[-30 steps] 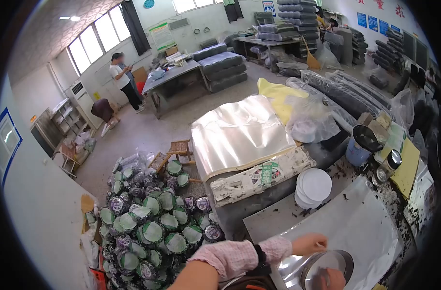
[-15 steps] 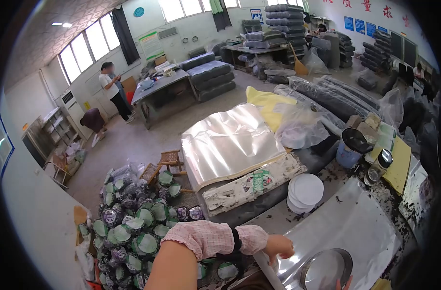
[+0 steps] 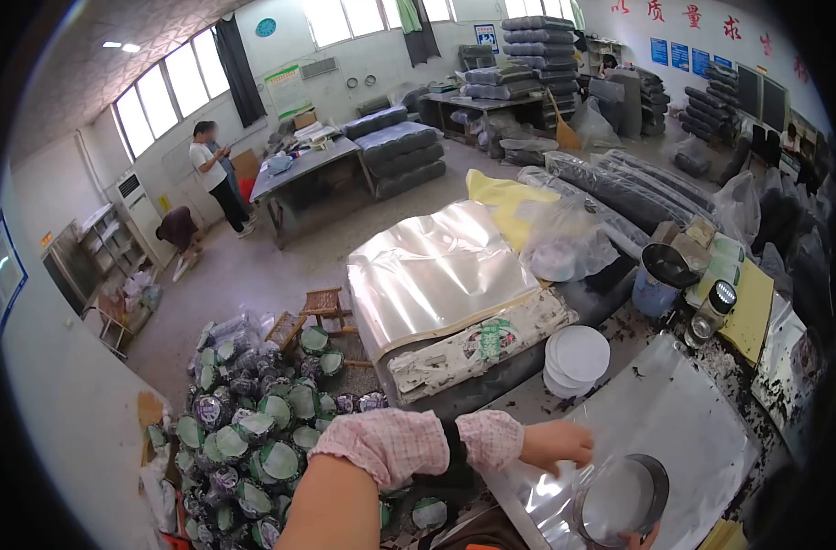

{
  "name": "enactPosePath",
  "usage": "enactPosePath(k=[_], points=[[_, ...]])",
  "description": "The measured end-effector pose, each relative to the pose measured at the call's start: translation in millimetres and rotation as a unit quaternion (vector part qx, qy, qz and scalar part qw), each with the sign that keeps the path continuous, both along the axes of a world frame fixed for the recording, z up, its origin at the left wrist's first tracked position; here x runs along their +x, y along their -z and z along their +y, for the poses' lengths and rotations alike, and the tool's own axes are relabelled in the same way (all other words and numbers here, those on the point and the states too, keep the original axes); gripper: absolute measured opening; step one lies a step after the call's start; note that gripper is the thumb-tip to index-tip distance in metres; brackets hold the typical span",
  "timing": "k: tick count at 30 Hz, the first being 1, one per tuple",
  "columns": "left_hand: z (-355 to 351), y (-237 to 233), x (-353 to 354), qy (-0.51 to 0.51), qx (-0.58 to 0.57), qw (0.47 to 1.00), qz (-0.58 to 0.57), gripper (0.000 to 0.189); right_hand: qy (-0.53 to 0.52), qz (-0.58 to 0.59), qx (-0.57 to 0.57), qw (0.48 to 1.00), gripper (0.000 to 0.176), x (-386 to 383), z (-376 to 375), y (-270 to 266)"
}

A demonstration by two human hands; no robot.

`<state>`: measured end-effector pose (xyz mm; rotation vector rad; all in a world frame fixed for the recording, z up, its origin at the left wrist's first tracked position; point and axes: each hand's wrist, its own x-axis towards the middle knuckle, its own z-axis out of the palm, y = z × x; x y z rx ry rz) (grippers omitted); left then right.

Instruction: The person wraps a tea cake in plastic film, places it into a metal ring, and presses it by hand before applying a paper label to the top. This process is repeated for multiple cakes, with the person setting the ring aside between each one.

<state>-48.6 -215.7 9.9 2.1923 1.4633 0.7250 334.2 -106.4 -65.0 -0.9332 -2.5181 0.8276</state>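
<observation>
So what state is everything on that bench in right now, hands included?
Foil sheet: lying flat.
Ring: tilted, over the foil sheet.
Left hand: on the foil sheet, beside the ring.
Right hand: mostly out of frame, at the ring's lower edge.
White discs: stacked.
Jar: upright, lid on.

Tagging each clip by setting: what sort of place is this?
Probably a packing workshop, maybe for tea: a floor heap of round wrapped packs, a stack of silvery foil sheets on the bench, and grey filled bundles piled up behind.
</observation>
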Motion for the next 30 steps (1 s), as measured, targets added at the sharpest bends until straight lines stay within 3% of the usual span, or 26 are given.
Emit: enactPosePath(k=[3, 6, 8, 10, 12, 13, 14, 15, 16, 17, 19, 21, 23, 24, 26, 29, 30], points=[[-18.8, 80.9, -16.6, 0.091, -0.142, 0.986, 0.014, 0.031, 0.023, -0.031, -0.007, 0.999, 0.045, -7.2, -2.5, -11.8], [-15.5, 101.0, -14.3, 0.054, -0.155, 0.986, -0.030, 0.023, 0.005, 0.028, -0.050, 0.998, 0.042, 11.6, -3.5, -25.6], [-17.6, 111.2, -10.3, 0.041, -0.179, 0.983, -0.016, 0.023, -0.012, 0.033, -0.002, 0.999, 0.041, 39.2, -9.9, -36.6], [-11.6, 111.5, -9.1, 0.065, -0.200, 0.977, 0.044, 0.026, -0.040, 0.041, 0.053, 0.997, 0.040, 53.1, -12.5, -40.3], [-14.9, 73.7, -6.6, 0.087, -0.233, 0.968, 0.033, 0.035, -0.096, 0.060, 0.114, 0.987, 0.039, 61.8, -9.9, -14.1], [-17.0, 61.3, -8.1, 0.075, -0.236, 0.968, 0.033, 0.045, -0.117, 0.077, 0.090, 0.986, 0.037, 39.2, -20.1, -43.4], [-17.5, 89.0, -15.2, 0.093, -0.207, 0.973, 0.025, 0.041, -0.066, 0.068, -0.038, 0.995, 0.032, 32.8, -28.6, -42.1], [-22.2, 109.0, -21.2, 0.118, -0.119, 0.984, -0.057, 0.032, -0.113, 0.069, 0.010, 0.991, 0.041, 38.3, -19.6, -38.8], [-18.2, 103.3, -21.1, 0.101, -0.237, 0.963, -0.081, 0.019, -0.158, 0.074, 0.058, 0.983, 0.052, 44.7, -10.4, -35.2], [-20.4, 81.1, -15.4, 0.055, -0.257, 0.962, -0.077, 0.012, -0.161, 0.055, 0.049, 0.984, 0.046, 39.4, -16.3, -45.4], [-18.7, 76.8, -17.2, 0.090, -0.185, 0.977, -0.054, 0.011, -0.205, 0.048, 0.044, 0.977, 0.044, 33.1, -22.5, -63.8], [-8.2, 62.2, -13.3, 0.106, -0.190, 0.976, 0.005, 0.009, -0.285, 0.095, 0.055, 0.952, 0.040, 7.9, -30.1, -50.4], [23.2, 11.5, -3.4, -0.036, -0.119, 0.989, -0.075, 0.007, -0.318, 0.066, 0.017, 0.946, 0.044, -34.6, -51.0, -35.1], [32.6, -16.4, 0.8, -0.113, -0.081, 0.984, -0.114, 0.007, -0.300, 0.055, -0.019, 0.952, 0.046, -41.3, -48.6, -26.6], [19.0, -52.0, 13.5, -0.083, -0.081, 0.992, -0.046, 0.004, -0.261, 0.039, -0.096, 0.960, 0.051, -51.8, -42.4, -10.2], [-16.0, -21.5, 32.1, 0.008, 0.015, 0.994, 0.109, 0.011, 0.005, 0.059, -0.029, 0.998, 0.065, -31.0, 7.1, 3.1], [-19.4, 1.9, 34.4, 0.015, -0.010, 0.990, 0.142, 0.012, 0.068, 0.054, -0.021, 0.996, 0.069, -27.2, 22.2, 7.0]])
